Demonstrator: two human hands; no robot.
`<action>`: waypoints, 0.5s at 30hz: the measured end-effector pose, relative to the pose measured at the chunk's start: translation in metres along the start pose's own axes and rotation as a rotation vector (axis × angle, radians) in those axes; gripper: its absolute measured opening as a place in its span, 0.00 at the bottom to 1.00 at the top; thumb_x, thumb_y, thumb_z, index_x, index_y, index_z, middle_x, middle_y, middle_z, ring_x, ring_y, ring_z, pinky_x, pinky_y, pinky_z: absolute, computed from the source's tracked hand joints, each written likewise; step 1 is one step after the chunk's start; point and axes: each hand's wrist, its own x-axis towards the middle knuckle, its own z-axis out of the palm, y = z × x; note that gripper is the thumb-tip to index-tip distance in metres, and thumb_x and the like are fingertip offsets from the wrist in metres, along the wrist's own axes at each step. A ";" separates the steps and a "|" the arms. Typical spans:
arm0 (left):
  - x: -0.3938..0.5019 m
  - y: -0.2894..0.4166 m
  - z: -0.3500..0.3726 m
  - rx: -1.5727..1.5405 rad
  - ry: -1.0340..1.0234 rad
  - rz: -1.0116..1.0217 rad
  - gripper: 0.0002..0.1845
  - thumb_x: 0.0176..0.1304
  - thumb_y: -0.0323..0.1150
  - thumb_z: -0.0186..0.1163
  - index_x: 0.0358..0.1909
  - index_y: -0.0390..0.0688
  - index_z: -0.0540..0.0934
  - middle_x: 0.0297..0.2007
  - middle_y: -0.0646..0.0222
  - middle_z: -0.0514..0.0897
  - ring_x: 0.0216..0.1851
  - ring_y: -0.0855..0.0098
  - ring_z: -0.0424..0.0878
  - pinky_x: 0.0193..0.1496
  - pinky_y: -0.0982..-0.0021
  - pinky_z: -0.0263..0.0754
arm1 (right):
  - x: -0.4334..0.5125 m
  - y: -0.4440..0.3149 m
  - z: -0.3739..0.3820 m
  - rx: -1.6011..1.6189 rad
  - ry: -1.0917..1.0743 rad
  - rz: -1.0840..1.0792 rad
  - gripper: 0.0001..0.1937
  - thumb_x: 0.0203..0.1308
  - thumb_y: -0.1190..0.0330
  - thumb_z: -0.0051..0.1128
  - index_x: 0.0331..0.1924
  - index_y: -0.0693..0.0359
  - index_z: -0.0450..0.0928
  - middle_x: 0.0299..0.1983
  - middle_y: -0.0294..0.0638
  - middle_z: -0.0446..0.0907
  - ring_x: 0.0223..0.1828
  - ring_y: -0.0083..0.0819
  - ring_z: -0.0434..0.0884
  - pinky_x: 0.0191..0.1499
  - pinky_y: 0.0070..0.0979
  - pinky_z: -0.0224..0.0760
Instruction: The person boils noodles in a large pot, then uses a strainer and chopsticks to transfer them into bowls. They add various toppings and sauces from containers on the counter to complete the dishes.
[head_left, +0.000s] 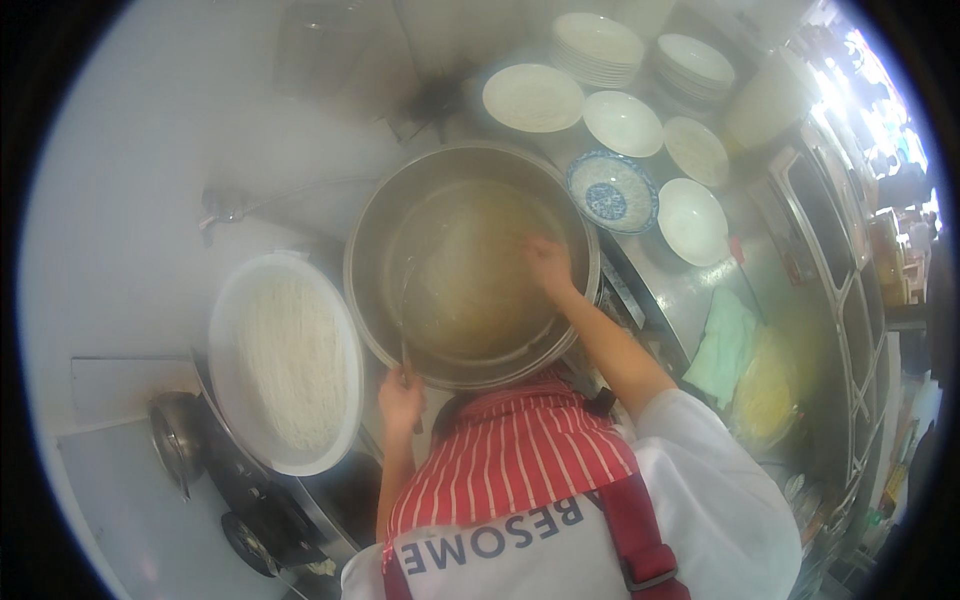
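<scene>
In front of me stands a large round metal pot (469, 154), with cloudy yellowish liquid (480, 262) inside. My left hand (400, 401) grips the handle of a long thin utensil (406, 322) at the pot's near left rim. The utensil's far end reaches into the pot and is hard to make out. Over the right side of the pot, my right hand (549, 262) reaches inward, its fingers blurred by steam. Whether it holds anything cannot be seen. Left of the pot sits a white basin (223, 375) with long white noodles (289, 367).
Beyond the pot to the right are stacked white plates (596, 49), several single white dishes (534, 97) and a blue-patterned bowl (613, 193). A green cloth (721, 345) and a plastic bag with yellow contents (766, 386) lie on the right counter. A metal pan (174, 435) is at lower left.
</scene>
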 end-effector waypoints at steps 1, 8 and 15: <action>-0.003 0.006 0.001 -0.003 -0.018 -0.025 0.22 0.49 0.28 0.57 0.47 0.32 0.70 0.24 0.58 0.78 0.21 0.69 0.77 0.21 0.70 0.72 | -0.002 0.005 0.002 -0.261 -0.064 -0.123 0.11 0.53 0.65 0.49 0.32 0.63 0.78 0.31 0.43 0.79 0.32 0.34 0.78 0.34 0.29 0.70; -0.009 0.015 0.003 -0.202 -0.279 -0.167 0.26 0.49 0.24 0.58 0.52 0.33 0.65 0.27 0.64 0.76 0.21 0.74 0.75 0.20 0.76 0.70 | -0.043 0.017 0.025 0.311 -0.246 0.453 0.06 0.51 0.70 0.53 0.29 0.62 0.79 0.27 0.39 0.78 0.28 0.28 0.77 0.31 0.26 0.72; -0.016 0.026 0.003 -0.278 -0.399 -0.265 0.26 0.50 0.24 0.57 0.52 0.36 0.62 0.31 0.64 0.75 0.26 0.72 0.76 0.23 0.75 0.73 | -0.014 -0.004 0.015 0.465 0.128 0.173 0.07 0.52 0.71 0.50 0.29 0.63 0.79 0.22 0.37 0.77 0.25 0.28 0.77 0.29 0.23 0.71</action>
